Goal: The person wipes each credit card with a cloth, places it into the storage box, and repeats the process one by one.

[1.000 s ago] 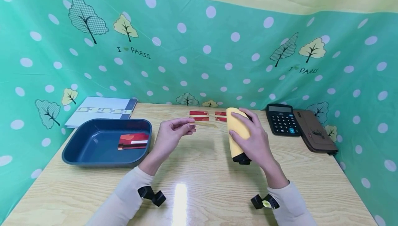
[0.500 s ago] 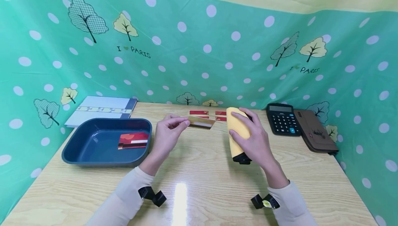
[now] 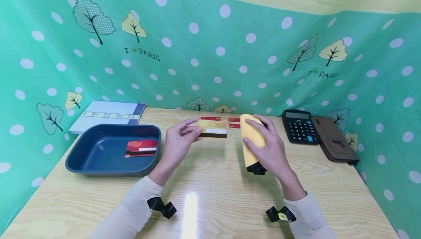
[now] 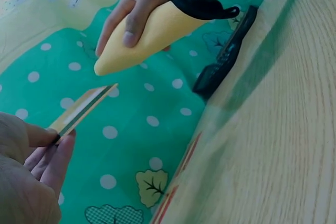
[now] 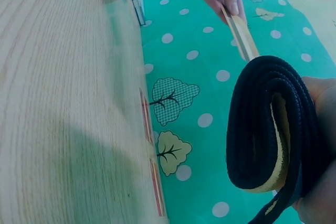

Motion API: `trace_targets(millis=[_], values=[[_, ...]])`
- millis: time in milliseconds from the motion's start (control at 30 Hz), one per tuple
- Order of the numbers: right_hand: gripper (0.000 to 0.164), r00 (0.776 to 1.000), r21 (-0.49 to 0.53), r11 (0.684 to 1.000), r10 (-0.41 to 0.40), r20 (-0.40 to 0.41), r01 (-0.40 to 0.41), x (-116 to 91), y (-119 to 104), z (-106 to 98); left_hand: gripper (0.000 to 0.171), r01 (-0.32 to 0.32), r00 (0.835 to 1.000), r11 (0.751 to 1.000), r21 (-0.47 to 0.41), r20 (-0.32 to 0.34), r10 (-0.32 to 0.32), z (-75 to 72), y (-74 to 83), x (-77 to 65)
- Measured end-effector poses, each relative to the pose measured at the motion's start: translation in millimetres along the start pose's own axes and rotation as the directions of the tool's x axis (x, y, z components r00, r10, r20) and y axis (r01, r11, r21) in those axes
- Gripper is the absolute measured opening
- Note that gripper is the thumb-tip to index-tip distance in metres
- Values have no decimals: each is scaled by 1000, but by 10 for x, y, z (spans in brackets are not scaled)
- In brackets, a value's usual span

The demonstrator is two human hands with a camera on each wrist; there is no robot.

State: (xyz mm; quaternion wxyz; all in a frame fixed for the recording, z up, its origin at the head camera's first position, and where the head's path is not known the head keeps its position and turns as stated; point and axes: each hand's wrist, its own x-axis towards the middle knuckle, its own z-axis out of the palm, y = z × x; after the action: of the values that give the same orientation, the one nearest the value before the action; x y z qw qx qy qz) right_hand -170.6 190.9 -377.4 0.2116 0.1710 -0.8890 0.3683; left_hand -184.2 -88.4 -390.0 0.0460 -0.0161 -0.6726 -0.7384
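A gold bank card [image 3: 213, 129] is pinched at its left end by my left hand [image 3: 181, 140], held above the table. Its face with a dark stripe and a white strip is turned to the head camera. My right hand [image 3: 268, 145] grips a rolled yellow cloth [image 3: 251, 136], which stands tilted to the right of the card and apart from it. Seen end-on in the right wrist view, the cloth's black edging [image 5: 247, 129] winds in several layers. A black loop [image 4: 231, 12] sticks out from it in the left wrist view.
A blue basin [image 3: 98, 155] on the left holds a red card [image 3: 141, 148]. Behind it lies a white notebook [image 3: 108, 111]. Red cards [image 3: 234, 125] lie near the curtain, partly hidden. A calculator [image 3: 299, 127] and brown wallet [image 3: 335, 140] are at the right.
My left hand has turned the gold card from nearly edge-on to showing its striped face. The right hand and the rolled cloth have stayed in place.
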Motion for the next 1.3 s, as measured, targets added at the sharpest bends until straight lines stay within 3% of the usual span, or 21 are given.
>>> trace_targets(millis=[667,1300], values=[[57,999,31,999,-35,31,34,-32,-50,133,52,44,994,999,-9,96,-43,123,-61,-60],[57,995,21,998,-68,79,66,-101,-146,275,47,61,986,996,-71,160,-49,239,-105,-133]])
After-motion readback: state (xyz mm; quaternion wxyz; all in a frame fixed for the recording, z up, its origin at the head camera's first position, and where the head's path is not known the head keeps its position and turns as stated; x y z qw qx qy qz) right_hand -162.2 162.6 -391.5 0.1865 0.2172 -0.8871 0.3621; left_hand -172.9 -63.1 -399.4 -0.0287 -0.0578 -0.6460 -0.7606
